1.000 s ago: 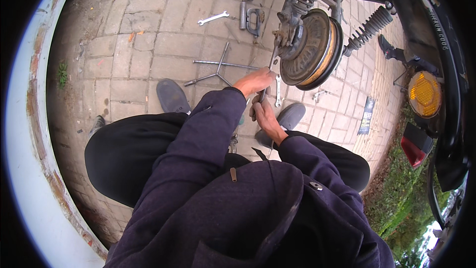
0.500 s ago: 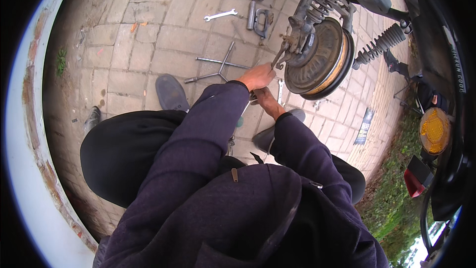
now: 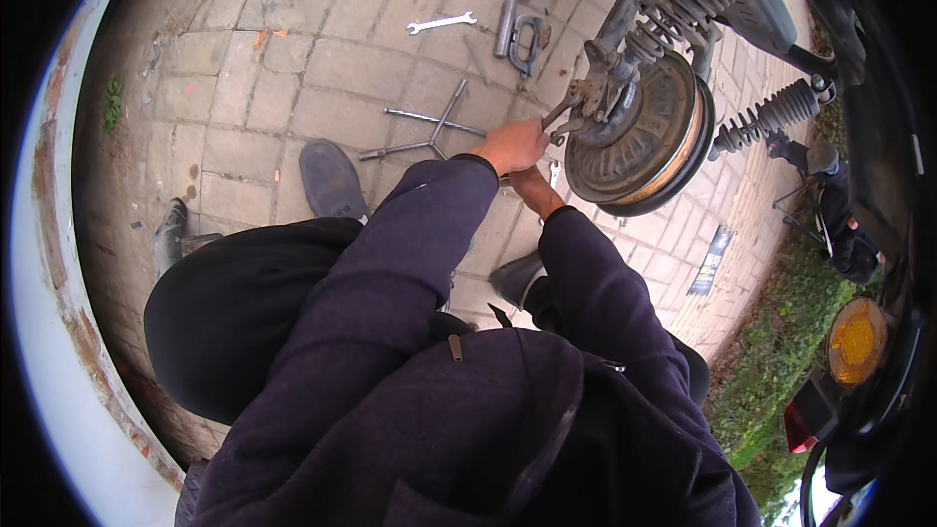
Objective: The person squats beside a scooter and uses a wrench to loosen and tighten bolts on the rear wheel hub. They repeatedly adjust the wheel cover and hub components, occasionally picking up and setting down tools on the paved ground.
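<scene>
A dark rectangular label (image 3: 710,262) lies flat on the paving.

Rusty round brake drum (image 3: 639,137) stands on edge, wheel-less.

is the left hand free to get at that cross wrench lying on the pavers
Probably yes. The cross wrench lies bare on the paving just left of the left hand, with nothing between them. That hand sits at the wheel hub, though, so it would have to let go first.

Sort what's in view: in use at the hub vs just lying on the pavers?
In use: left hand at the linkage beside the brake drum; right hand just below it, grip hidden.

Lying about: cross wrench, open-ended spanner, bent metal parts, shock spring.
</scene>
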A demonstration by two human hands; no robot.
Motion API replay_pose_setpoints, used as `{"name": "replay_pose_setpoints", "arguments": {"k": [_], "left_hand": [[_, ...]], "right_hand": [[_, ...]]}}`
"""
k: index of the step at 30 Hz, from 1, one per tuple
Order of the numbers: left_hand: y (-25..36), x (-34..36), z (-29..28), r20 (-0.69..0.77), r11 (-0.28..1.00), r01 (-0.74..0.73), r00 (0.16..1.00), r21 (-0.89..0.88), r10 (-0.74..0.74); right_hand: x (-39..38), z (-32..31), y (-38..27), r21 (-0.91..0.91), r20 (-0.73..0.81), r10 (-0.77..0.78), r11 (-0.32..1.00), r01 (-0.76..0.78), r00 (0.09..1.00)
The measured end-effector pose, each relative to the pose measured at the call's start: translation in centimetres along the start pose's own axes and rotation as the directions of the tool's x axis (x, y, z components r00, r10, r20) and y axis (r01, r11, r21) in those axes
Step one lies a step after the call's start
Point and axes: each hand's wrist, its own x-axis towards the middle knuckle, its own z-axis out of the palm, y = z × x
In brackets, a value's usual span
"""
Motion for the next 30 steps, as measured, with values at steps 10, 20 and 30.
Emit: {"name": "replay_pose_setpoints", "arguments": {"k": [10, 20, 30], "left_hand": [[2.9, -3.7, -3.7, 0.359, 0.977, 0.079, 0.933, -0.197, -0.004], [11.6, -7.3, -9.0, 0.397, 0.421, 0.292, 0.898, -0.859, 0.187], [11.6, -7.5, -14.0, -0.355, 0.711, -0.431, 0.896, -0.556, 0.265]], "right_hand": [[-10.1, 4.8, -7.4, 0.018, -0.122, 0.163, 0.987, -0.162, 0.979], [-20.8, 2.7, -31.0, 0.767, 0.04, 0.098, 0.635, -0.093, 0.994], [-11.5, 3.4, -39.3, 0.931, -0.324, 0.145, 0.222, 0.288, 0.935]]}}
